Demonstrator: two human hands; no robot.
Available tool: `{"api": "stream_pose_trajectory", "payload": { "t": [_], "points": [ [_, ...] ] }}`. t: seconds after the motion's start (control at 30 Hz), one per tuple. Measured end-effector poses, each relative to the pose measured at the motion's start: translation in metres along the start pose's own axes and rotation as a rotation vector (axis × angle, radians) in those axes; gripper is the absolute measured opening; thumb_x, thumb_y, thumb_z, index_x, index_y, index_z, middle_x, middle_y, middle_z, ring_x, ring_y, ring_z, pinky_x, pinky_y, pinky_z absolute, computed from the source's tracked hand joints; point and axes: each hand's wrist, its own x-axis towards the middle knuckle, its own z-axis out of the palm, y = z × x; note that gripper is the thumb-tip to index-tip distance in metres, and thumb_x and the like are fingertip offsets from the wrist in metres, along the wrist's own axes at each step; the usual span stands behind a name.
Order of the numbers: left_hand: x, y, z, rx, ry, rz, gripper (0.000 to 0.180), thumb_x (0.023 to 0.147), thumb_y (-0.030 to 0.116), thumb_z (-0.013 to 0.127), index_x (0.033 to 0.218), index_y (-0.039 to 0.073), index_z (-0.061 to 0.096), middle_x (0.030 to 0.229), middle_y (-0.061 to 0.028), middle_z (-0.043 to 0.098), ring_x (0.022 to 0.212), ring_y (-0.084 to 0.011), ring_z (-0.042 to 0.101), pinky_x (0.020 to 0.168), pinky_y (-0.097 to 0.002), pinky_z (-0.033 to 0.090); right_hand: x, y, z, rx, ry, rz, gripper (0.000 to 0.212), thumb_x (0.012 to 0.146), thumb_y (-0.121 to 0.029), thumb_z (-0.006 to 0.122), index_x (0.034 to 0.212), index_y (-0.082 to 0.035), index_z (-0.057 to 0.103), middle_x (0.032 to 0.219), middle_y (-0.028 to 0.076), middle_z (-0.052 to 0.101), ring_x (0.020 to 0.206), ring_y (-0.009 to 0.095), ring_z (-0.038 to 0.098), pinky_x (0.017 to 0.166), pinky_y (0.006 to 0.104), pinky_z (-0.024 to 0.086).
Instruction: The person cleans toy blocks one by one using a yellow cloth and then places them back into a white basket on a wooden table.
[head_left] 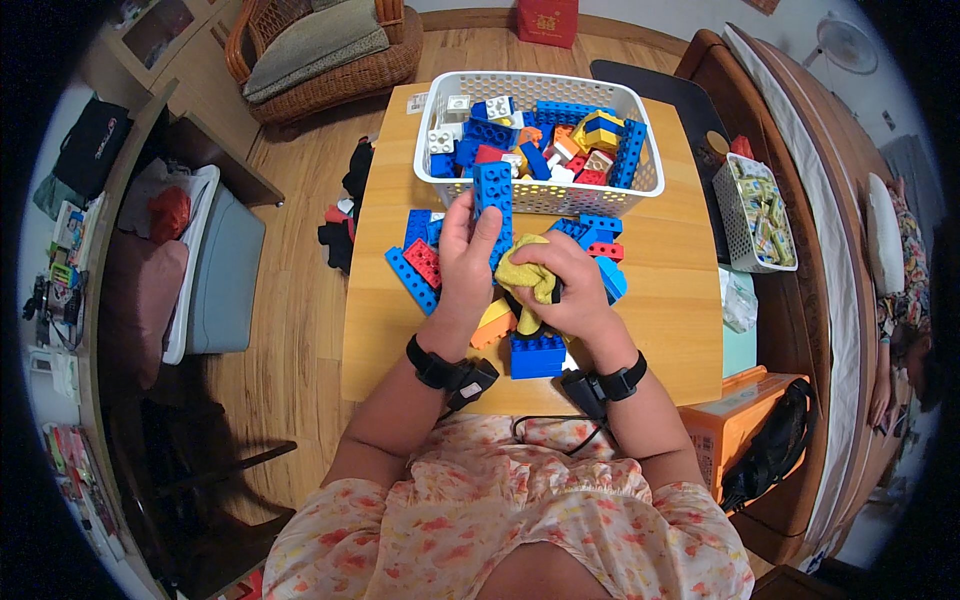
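White basket [590,200] by table [665,330]'s far edge: mixed toy bricks [537,160], lower ones hard to see. Left hand [468,255] grips blue brick [492,188]; right hand [577,282] clutches yellow cloth [522,276].

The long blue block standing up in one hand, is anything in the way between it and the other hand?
Only the yellow cloth, bunched in the right hand beside the lower part of the long blue block. Nothing else visible stands between them.

The tabletop [670,320] is evenly lit; the view's bent rim seems blurred.
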Motion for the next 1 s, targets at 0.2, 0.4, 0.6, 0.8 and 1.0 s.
{"api": "stream_pose_trajectory", "payload": {
  "t": [0.2,0.4,0.6,0.8,1.0],
  "points": [
    [0.003,0.009,0.001,-0.138,0.026,-0.178,0.032,0.103,0.024,0.053,0.124,0.000,0.055,0.098,-0.0066,0.066,0.086,-0.0111,0.063,0.078,-0.0248,0.051,0.000,0.003,-0.003,-0.010,0.091,0.011,0.033,0.070,-0.004,0.078,0.101,-0.009,0.068,0.089,0.011,0.060,0.084,0.030,0.061,0.074,0.0363,0.050],
    [-0.003,-0.006,-0.001,0.080,-0.186,-0.276,0.037,0.102,0.025,0.056,0.127,-0.003,0.059,0.109,-0.0023,0.066,0.095,-0.0070,0.059,0.084,-0.0231,0.048,-0.001,0.020,-0.010,0.000,0.389,0.016,0.029,0.074,-0.002,0.075,0.102,-0.004,0.065,0.096,0.012,0.063,0.089,0.028,0.061,0.079,0.0345,0.050],
    [-0.004,0.027,0.012,0.135,-0.406,-0.464,0.037,0.101,0.026,0.058,0.123,-0.002,0.063,0.099,-0.0007,0.068,0.080,-0.0042,0.060,0.067,-0.0201,0.048,-0.001,0.024,-0.020,0.356,0.627,0.276,0.018,0.087,-0.004,0.067,0.104,-0.002,0.062,0.105,0.005,0.063,0.096,0.014,0.059,0.086,0.0292,0.049],
    [-0.001,0.026,0.000,0.080,-0.520,-0.557,0.037,0.099,0.025,0.060,0.122,-0.004,0.063,0.103,-0.0026,0.069,0.085,-0.0057,0.062,0.074,-0.0209,0.050,-0.003,0.031,-0.031,0.659,0.357,0.353,0.021,0.088,-0.010,0.065,0.107,-0.001,0.063,0.103,0.005,0.065,0.094,0.012,0.059,0.084,0.0269,0.048],
    [0.001,0.019,0.002,-0.155,-0.386,-0.575,0.037,0.101,0.026,0.055,0.126,-0.002,0.058,0.100,-0.0040,0.069,0.083,-0.0091,0.065,0.072,-0.0224,0.051,-0.002,0.031,-0.025,0.588,0.410,0.418,0.021,0.087,-0.008,0.068,0.107,-0.001,0.063,0.103,0.005,0.065,0.092,0.012,0.059,0.083,0.0264,0.049]
  ]
}}
